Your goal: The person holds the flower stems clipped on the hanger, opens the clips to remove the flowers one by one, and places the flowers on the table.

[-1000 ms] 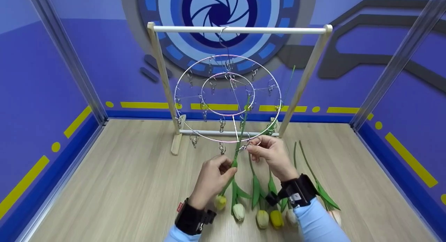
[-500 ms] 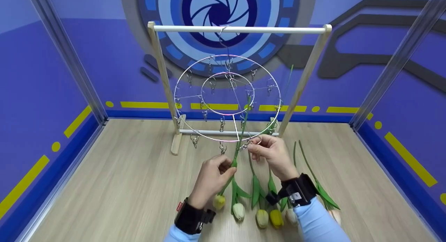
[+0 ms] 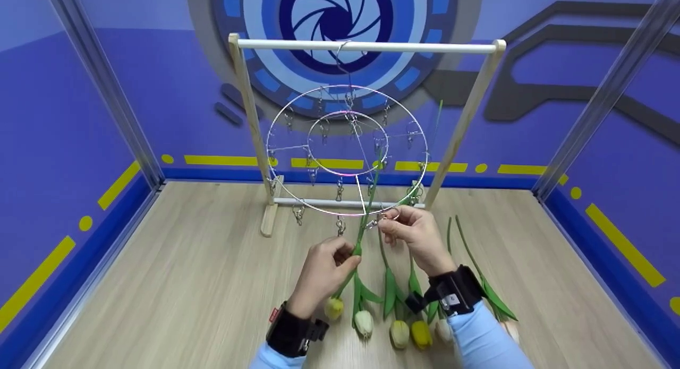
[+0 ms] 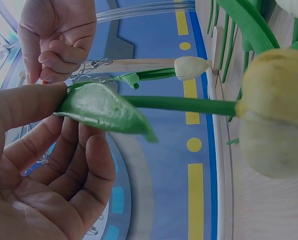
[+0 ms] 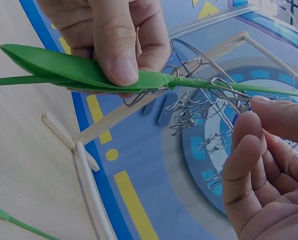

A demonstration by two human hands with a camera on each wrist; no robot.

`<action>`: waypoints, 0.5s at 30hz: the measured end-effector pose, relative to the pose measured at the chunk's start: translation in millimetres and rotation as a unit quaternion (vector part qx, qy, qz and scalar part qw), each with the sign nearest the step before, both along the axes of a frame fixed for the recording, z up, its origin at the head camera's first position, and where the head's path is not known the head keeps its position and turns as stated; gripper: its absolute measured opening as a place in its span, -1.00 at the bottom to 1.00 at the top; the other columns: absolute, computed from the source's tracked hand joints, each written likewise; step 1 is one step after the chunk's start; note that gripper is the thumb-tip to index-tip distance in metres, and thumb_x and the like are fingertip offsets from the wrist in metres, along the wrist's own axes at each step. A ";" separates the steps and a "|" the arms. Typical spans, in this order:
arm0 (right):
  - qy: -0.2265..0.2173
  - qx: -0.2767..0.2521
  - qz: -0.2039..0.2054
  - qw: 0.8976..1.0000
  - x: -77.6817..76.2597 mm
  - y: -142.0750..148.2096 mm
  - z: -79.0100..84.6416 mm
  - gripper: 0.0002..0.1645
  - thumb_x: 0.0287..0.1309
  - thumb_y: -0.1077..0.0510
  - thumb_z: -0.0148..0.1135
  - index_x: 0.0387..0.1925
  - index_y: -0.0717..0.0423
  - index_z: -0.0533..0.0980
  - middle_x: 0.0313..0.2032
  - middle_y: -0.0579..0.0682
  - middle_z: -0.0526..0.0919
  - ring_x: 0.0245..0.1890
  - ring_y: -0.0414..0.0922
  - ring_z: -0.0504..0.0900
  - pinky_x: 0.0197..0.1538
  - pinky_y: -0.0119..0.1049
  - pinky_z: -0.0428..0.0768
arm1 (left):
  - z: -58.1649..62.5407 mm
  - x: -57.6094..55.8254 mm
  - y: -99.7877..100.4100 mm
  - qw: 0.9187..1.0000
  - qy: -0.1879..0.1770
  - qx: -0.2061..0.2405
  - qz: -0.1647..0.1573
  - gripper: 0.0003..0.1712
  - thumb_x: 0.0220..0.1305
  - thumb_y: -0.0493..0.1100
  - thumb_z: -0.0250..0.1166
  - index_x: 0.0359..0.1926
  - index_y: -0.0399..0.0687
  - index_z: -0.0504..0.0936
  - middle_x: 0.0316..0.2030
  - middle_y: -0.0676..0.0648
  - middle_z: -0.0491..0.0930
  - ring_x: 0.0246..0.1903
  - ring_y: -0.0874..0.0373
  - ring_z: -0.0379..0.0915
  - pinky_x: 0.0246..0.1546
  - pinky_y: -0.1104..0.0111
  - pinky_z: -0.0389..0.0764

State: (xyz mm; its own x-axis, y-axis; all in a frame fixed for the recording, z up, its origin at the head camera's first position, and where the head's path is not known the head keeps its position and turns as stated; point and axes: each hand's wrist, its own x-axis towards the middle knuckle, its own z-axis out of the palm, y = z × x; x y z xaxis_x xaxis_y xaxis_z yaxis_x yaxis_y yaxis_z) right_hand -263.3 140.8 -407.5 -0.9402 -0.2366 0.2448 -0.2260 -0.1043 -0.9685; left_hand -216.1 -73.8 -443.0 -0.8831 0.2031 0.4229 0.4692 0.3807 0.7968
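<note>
My left hand [image 3: 328,271] pinches a yellow tulip [image 3: 334,308] at its leaf and stem, bloom downward. Its stem rises in front of the round hanger [image 3: 348,215]. In the left wrist view, thumb and fingers hold the green leaf [image 4: 103,107] above the bloom. Beside the stem, my right hand [image 3: 417,233] pinches a metal clip [image 5: 231,95] hanging from the hanger's front right. That clip lies against the stem in the right wrist view; whether its jaws grip the stem I cannot tell. A white tulip [image 4: 191,67] hangs bloom down farther back.
A wooden stand with a white rod [image 3: 404,46] carries the hanger, ringed with several dangling clips [image 3: 298,215]. Several tulips lie on the table in front, among them a white tulip [image 3: 364,324], a bright yellow tulip [image 3: 422,334] and a pinkish tulip [image 3: 510,329].
Both hands keep their places and holds. The upright stem tip of the hanging tulip at the back right has drifted slightly left.
</note>
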 end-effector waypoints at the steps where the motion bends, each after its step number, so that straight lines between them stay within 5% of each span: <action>1: 0.000 0.000 0.000 1.000 0.1 0.1 0.1 -0.91 0.25 0.37 0.36 -0.32 0.18 0.60 -0.43 -0.01 0.66 -0.54 -0.17 0.59 -0.41 -0.36 0.59 | 0.1 0.0 0.0 1.000 0.001 0.000 0.000 -0.92 0.23 -0.36 0.44 -0.34 -0.16 0.69 -0.42 0.01 0.62 -0.41 0.27 0.49 -0.33 0.43 0.58; 15: 0.001 -0.015 0.005 1.000 0.4 0.7 0.7 -0.90 0.28 0.38 0.33 -0.32 0.16 0.60 -0.47 -0.02 0.62 -0.53 -0.17 0.58 -0.42 -0.37 0.56 | -0.5 0.2 -0.7 1.000 0.004 -0.003 0.004 -0.92 0.24 -0.35 0.44 -0.35 -0.14 0.69 -0.42 0.02 0.61 -0.42 0.29 0.49 -0.33 0.43 0.58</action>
State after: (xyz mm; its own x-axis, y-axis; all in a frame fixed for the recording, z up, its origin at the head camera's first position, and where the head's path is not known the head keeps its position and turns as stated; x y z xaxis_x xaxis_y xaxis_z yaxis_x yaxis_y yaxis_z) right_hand -262.9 141.5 -406.9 -0.9373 -0.2394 0.2532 -0.2261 -0.1349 -0.9647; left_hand -215.9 -74.5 -443.5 -0.8810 0.1991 0.4293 0.4731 0.3889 0.7905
